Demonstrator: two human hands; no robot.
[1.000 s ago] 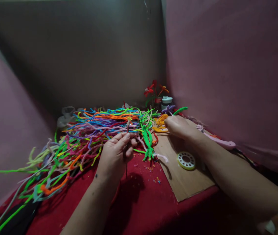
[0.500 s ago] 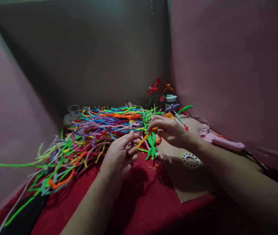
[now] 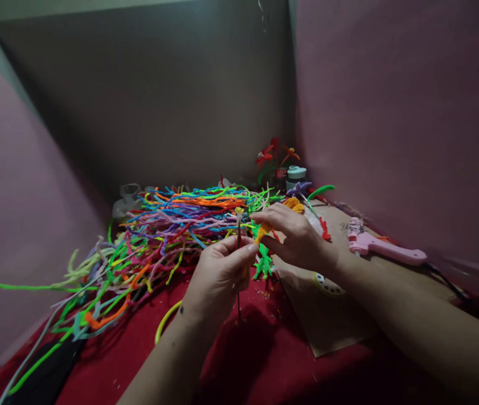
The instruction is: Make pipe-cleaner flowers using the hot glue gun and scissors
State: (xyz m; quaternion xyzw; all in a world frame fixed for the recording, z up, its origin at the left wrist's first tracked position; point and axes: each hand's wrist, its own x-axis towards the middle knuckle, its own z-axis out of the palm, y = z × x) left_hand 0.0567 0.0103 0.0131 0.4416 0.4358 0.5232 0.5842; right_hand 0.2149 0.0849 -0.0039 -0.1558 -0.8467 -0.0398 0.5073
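My left hand (image 3: pixel 218 270) is closed on a thin dark stem (image 3: pixel 238 305) that stands upright and sticks out below the fist. At its top is a small yellow tuft (image 3: pixel 239 211). My right hand (image 3: pixel 296 233) pinches a folded orange-yellow pipe cleaner piece (image 3: pixel 262 232) against the left thumb and fingertips. Fingers cover where piece and stem come together. Just behind lies a bunch of green pipe cleaner pieces (image 3: pixel 263 263). A yellow pipe cleaner (image 3: pixel 166 319) curves out beside my left wrist.
A large heap of coloured pipe cleaners (image 3: pixel 189 211) covers the left and back of the red cloth (image 3: pixel 260 365). On the right are a cardboard sheet (image 3: pixel 328 332), a white ring with holes (image 3: pixel 328 286) and a pink glue gun (image 3: pixel 391 247). Behind stand red flowers (image 3: pixel 267 154) and a lidded jar (image 3: pixel 296 175).
My left hand has turned, bringing the stem upright with its yellow tuft on top. The orange-yellow piece, straight and stretched between my hands before, is now folded at my fingertips.
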